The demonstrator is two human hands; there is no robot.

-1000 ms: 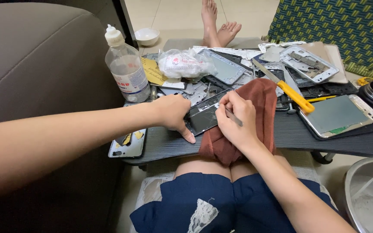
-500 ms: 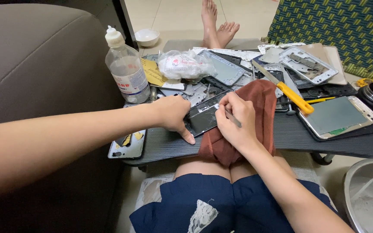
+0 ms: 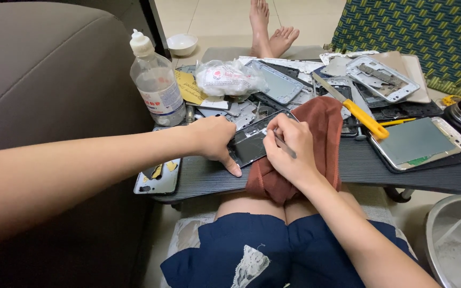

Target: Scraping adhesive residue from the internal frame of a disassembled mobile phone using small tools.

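Both hands are working over a dark phone panel (image 3: 252, 144) that is lying tilted near the front edge of the low grey table (image 3: 316, 178), just left of a rust-brown cloth (image 3: 321, 133). The left hand (image 3: 214, 140) is bearing down on the panel's left end, its fingers curled loosely and the thumb stretched out flat onto the tabletop. The right hand (image 3: 289, 149) is resting on the cloth with its fingers pinched together around a thin metal tool (image 3: 283, 145), whose tip is touching the panel's right edge.

Behind them the table is carrying a heap of phone frames and back covers. A clear plastic bottle (image 3: 156, 82) with a white cap is standing upright at the back left, a crumpled plastic bag (image 3: 228, 79) is lying beside it, and a yellow-handled knife (image 3: 353, 109) is lying slantwise to the right of the cloth. A phone with a grey screen (image 3: 420, 141) is sitting at the right end, and another phone back (image 3: 158, 178) is hanging over the left front corner. Someone's bare feet (image 3: 270, 26) are showing beyond the table.
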